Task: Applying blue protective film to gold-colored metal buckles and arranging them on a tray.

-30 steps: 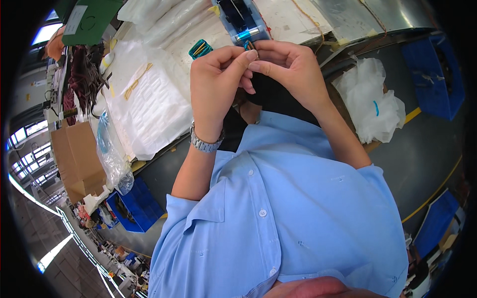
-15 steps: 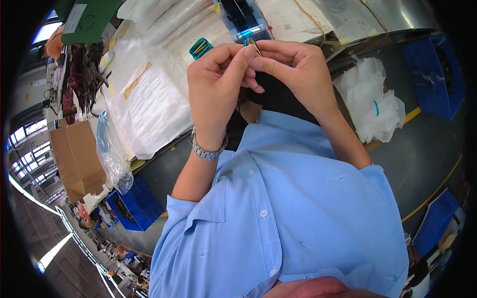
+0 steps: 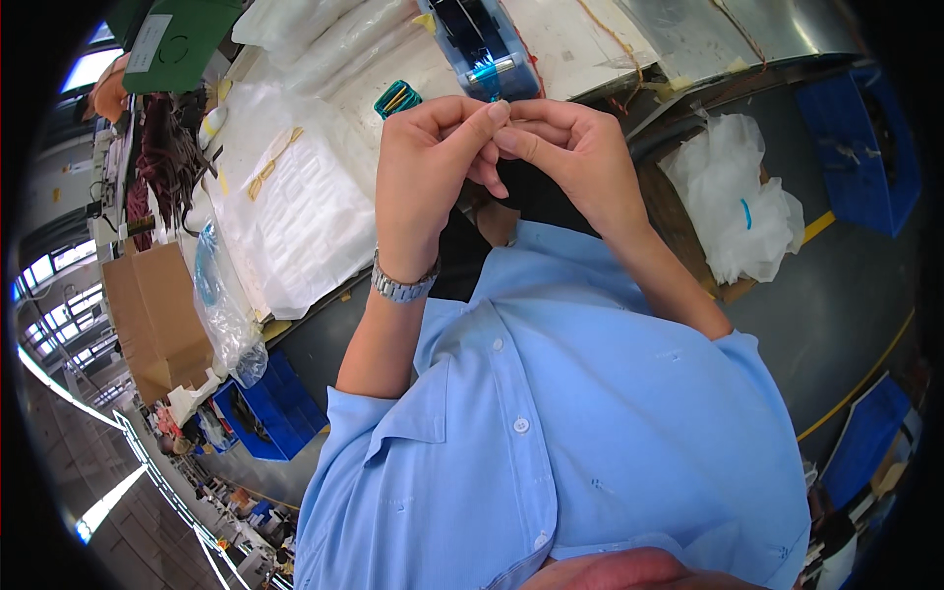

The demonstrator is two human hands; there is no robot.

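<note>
Both hands, the left hand (image 3: pixel 433 167) and right hand (image 3: pixel 570 157), are pinching fingertips together just below the blue tape dispenser (image 3: pixel 489 44), whatever they hold being too small to tell.

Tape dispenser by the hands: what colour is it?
Translucent blue tape dispenser, clearest in the head view.

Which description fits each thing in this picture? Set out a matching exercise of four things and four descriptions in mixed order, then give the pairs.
Things:
1. tape dispenser
2. wristwatch
3. white plastic bag
4. cardboard box

Descriptions:
A. brown, at the far left
B. blue, just above the fingertips
C. crumpled, to the right of the right hand
D. silver, on the left hand's wrist

Pairs: 1-B, 2-D, 3-C, 4-A
</note>
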